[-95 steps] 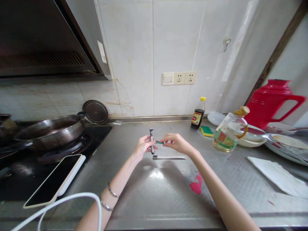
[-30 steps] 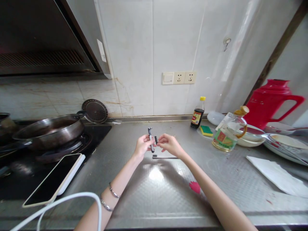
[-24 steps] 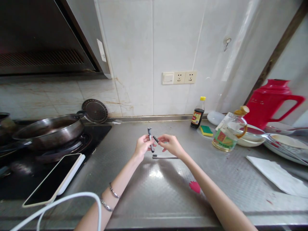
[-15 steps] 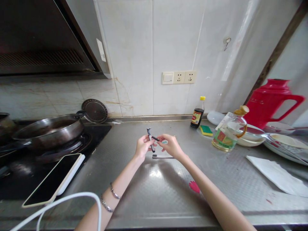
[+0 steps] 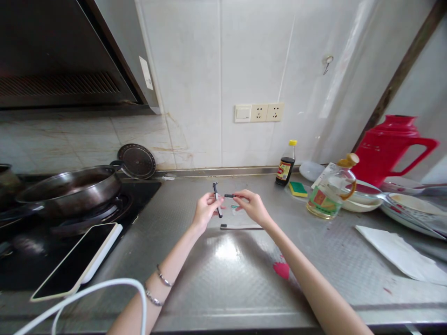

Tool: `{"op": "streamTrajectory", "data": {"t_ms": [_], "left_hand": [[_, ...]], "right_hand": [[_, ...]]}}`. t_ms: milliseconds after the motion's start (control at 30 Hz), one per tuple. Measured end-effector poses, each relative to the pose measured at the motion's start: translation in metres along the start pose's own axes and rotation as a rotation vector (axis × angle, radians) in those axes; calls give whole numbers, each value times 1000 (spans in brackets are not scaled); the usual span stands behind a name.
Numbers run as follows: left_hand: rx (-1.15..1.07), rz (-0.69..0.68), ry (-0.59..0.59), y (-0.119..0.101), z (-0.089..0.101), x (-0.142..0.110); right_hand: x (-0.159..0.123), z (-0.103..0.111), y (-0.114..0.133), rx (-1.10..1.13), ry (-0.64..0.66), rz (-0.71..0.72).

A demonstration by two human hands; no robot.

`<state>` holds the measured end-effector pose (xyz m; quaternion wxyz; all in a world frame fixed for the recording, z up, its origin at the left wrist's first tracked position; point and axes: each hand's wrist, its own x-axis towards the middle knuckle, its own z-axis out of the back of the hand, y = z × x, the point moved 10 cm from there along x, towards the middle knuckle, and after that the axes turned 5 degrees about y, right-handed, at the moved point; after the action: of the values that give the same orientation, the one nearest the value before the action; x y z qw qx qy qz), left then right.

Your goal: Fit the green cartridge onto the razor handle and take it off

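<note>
Left hand [image 5: 203,213]: my grip is pinching slim black-and-grey handle [image 5: 215,190], fingers closed on it, handle standing nearly upright over surface [image 5: 216,288].
Right hand [image 5: 255,207]: my grip is pinching small dark piece [image 5: 229,195], fingertips closed on its end, piece lying level beside handle.
Green-and-white item [image 5: 235,207]: showing under dark piece, near right fingers; contact unclear.
Toothbrush [image 5: 242,227]: lying on surface, nearer me.
Yellow-green sponge [image 5: 298,189], yellow-capped bottle [image 5: 284,171]: sitting off to right.

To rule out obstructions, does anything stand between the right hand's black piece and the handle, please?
Nothing visible stands between the black piece and the handle, though the left hand sits close by.
</note>
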<state>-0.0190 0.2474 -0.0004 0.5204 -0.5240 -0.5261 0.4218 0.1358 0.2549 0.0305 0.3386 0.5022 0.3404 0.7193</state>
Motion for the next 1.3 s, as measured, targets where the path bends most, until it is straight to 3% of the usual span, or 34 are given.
{"op": "streamTrajectory", "data": {"t_ms": [167,367,633,967,1300], "left_hand": [[111,-37,77,-2,-6,2],[236,-129,213,5,-24,-2],[400,-222,174,3,-30,-10],[568,-263,160,6,-42,-22],[591,-264,96,10,-35,-20]], "right_hand": [[3,12,-13,56,-37,-78],[4,10,-16,155,-36,-135],[2,2,-17,274,-41,-159],[2,4,-13,236,-50,-166],[0,-4,-6,214,-4,-139]]}}
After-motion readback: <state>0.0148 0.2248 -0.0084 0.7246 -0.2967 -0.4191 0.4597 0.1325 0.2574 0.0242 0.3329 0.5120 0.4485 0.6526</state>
